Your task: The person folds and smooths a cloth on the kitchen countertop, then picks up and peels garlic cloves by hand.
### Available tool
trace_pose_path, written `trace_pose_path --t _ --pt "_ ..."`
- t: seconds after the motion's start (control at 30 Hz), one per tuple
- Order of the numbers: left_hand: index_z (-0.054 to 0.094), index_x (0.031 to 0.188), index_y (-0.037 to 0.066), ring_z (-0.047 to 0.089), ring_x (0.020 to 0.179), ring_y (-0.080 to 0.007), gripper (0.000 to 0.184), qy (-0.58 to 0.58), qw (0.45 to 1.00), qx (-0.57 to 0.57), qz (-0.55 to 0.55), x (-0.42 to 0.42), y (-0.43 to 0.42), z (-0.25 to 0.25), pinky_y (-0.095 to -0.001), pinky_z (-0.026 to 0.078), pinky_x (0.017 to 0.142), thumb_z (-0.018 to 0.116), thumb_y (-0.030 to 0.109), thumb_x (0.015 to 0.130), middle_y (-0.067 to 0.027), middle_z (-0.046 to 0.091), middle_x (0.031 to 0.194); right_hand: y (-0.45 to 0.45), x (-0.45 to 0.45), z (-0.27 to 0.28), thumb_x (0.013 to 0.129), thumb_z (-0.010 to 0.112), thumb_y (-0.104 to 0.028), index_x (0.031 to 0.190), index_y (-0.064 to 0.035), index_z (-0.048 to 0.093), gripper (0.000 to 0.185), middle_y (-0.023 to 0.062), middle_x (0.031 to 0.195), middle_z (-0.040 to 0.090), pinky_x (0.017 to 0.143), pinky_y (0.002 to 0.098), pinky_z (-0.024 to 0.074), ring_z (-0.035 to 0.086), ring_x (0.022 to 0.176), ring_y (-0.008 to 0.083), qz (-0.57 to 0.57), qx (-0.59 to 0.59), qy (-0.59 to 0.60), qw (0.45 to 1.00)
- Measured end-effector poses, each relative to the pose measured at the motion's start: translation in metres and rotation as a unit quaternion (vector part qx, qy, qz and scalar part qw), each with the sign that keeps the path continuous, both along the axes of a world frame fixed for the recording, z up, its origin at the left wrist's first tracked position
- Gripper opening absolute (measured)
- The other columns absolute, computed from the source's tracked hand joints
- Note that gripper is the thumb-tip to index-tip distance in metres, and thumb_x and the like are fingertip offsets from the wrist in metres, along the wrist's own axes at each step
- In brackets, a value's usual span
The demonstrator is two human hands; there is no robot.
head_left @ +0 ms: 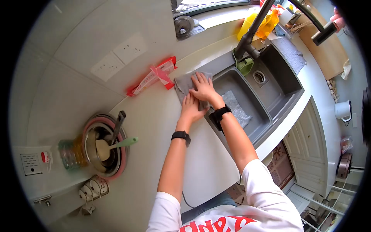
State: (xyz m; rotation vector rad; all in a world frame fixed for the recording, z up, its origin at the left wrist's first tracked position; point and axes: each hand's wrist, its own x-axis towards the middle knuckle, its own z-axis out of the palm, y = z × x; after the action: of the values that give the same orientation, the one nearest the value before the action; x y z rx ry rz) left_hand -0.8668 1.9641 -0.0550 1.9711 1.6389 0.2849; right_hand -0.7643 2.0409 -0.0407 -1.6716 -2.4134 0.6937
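A grey cloth (182,86) lies on the white counter, against the left rim of the grey sink (247,135). My right hand (205,89) rests flat on it with the fingers stretched out. Just below, my left hand (192,110) is also laid flat on the cloth's lower part, its fingertips by the right hand. Both hands are open and press down from above. Part of the cloth is hidden under them. Inside the sink's left part lies a crumpled clear plastic sheet (235,108).
A red-and-white packet (154,77) leans by the wall. Stacked bowls (91,145) with a green-handled spatula (125,143) stand at left. A black faucet (253,33) rises behind the sink, near a green holder (245,66) and yellow bottles (267,25).
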Motion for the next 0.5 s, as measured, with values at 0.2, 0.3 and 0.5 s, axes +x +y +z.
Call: trace_pose_path --t 0.2,0.3,0.5 --pt "0.023 0.138 0.007 0.015 0.132 -0.037 0.084 -0.034 0.998 0.059 -0.016 -0.001 -0.085 -0.009 -0.0478 0.014 0.107 0.059 0.045 0.073 -0.0178 0.021 0.143 -0.081 -0.011 -0.002 0.081 0.047 -0.036 0.14 -0.01 0.024 0.068 0.0131 0.148 0.01 0.109 0.0493 0.0053 0.008 0.137 0.0273 0.012 -0.045 -0.003 0.999" --pt "0.014 0.14 0.006 0.011 0.134 -0.0369 0.088 -0.044 0.997 0.042 -0.037 0.003 -0.129 -0.013 -0.0454 0.012 0.108 0.057 0.048 0.075 -0.0182 0.016 0.145 -0.129 -0.01 0.004 0.08 0.048 -0.036 0.14 -0.0077 0.023 0.07 0.0131 0.148 0.011 0.109 0.049 0.0026 0.008 0.137 0.027 0.018 -0.009 -0.063 0.998" --pt "0.018 0.139 0.002 0.014 0.132 -0.0379 0.087 0.036 0.998 0.049 -0.033 0.003 -0.259 -0.021 -0.0478 0.013 0.107 0.057 0.048 0.076 -0.0214 0.02 0.142 -0.256 -0.02 0.005 0.079 0.05 -0.034 0.138 -0.0072 0.026 0.069 0.0134 0.147 0.016 0.11 0.0469 0.0039 0.012 0.136 0.0261 0.046 0.024 -0.061 0.997"
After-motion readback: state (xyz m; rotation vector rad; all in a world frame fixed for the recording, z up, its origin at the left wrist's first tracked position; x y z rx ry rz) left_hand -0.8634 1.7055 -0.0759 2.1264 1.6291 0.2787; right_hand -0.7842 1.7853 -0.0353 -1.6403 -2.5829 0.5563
